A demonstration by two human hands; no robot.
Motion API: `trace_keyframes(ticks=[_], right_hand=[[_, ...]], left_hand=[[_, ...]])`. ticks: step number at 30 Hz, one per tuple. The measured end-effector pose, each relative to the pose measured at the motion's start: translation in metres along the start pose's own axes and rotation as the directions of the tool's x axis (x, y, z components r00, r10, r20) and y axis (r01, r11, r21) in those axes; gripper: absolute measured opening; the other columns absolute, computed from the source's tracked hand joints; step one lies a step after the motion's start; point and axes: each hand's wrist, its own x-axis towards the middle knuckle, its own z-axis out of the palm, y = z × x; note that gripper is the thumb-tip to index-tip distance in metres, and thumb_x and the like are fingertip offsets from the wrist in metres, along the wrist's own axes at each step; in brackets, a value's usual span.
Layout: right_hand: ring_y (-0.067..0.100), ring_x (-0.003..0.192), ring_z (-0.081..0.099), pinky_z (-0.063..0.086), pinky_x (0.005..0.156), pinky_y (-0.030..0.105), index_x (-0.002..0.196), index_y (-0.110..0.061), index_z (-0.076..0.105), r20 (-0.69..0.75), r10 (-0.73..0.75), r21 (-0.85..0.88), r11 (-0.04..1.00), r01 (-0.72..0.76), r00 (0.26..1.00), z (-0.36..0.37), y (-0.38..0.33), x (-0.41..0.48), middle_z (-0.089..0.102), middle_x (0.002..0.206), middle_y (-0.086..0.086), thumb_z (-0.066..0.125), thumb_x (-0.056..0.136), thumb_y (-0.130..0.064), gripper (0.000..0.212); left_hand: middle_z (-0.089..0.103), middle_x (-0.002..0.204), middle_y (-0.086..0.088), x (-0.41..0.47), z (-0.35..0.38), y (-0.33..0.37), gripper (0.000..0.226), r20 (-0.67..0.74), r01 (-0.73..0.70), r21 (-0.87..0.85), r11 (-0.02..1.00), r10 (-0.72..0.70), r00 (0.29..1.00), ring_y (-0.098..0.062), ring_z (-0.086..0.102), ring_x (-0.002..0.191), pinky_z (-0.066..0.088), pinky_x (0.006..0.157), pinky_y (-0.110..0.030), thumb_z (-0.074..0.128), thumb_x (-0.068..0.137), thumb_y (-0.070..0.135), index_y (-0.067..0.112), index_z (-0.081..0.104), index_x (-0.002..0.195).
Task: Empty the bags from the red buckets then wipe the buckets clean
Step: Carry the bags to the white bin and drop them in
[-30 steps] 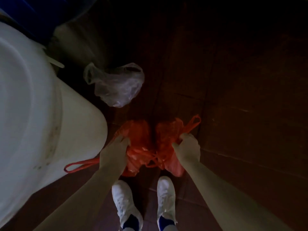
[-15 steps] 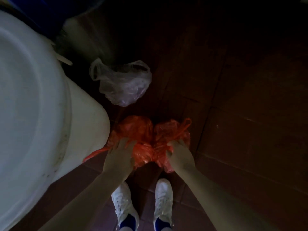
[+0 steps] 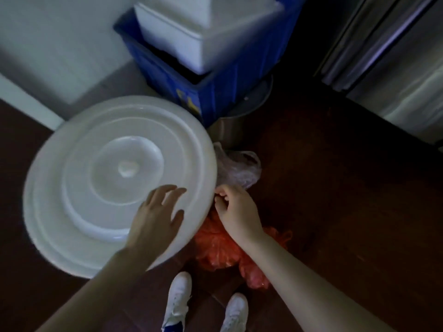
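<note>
2 hands off the crumpled red plastic bags (image 3: 215, 248), dropped by our feet. We spread left hand (image 3: 155, 212) open over round white plastic lid (image 3: 107, 176); right hand (image 3: 237, 209) curls at its rim, grip unclear. Likely binning next.

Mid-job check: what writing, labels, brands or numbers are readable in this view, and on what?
Yellow marking on the blue bin: too blurred to read.
White lid, white box, orange bags: no text visible.
Nothing legible anywhere in this view.
</note>
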Motion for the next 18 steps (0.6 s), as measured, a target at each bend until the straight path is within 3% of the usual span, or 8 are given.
trace_keyframes(ticks=[4, 9, 18], right_hand=[[0.026, 0.106, 0.058, 0.047, 0.091, 0.038, 0.115, -0.012, 0.064, 0.105, -0.105, -0.105, 0.988, 0.117, 0.989, 0.024, -0.052, 0.031, 0.061, 0.113, 0.008, 0.061, 0.089, -0.016, 0.026], [0.023, 0.117, 0.051, 0.045, 0.097, 0.037, 0.132, -0.019, 0.053, 0.281, -0.162, -0.235, 0.944, 0.232, 0.946, 0.075, -0.106, 0.068, 0.052, 0.128, 0.004, 0.059, 0.093, -0.027, 0.040], [0.027, 0.120, 0.044, 0.049, 0.088, 0.039, 0.139, -0.022, 0.043, 0.423, -0.083, -0.478, 0.826, 0.300, 0.902, 0.170, -0.161, 0.124, 0.041, 0.133, 0.006, 0.059, 0.094, -0.028, 0.048]], left_hand=[[0.058, 0.124, -0.018, -0.002, -0.038, -0.070, 0.052, 0.017, 0.135, 0.074, 0.988, -0.136, 0.991, -0.042, 0.055, 0.113, 0.050, 0.088, -0.053, 0.077, 0.077, 0.008, 0.007, 0.062, 0.127], [0.051, 0.138, -0.013, -0.002, -0.058, -0.150, 0.057, 0.050, 0.239, 0.119, 0.964, -0.246, 0.968, -0.037, 0.046, 0.125, 0.045, 0.097, -0.051, 0.074, 0.082, 0.020, 0.014, 0.055, 0.136], [0.012, 0.163, 0.000, 0.002, -0.042, -0.241, 0.064, 0.222, 0.153, 0.188, 0.970, -0.194, 0.956, -0.022, 0.013, 0.148, 0.025, 0.115, -0.041, 0.047, 0.095, 0.052, 0.030, 0.027, 0.152]])
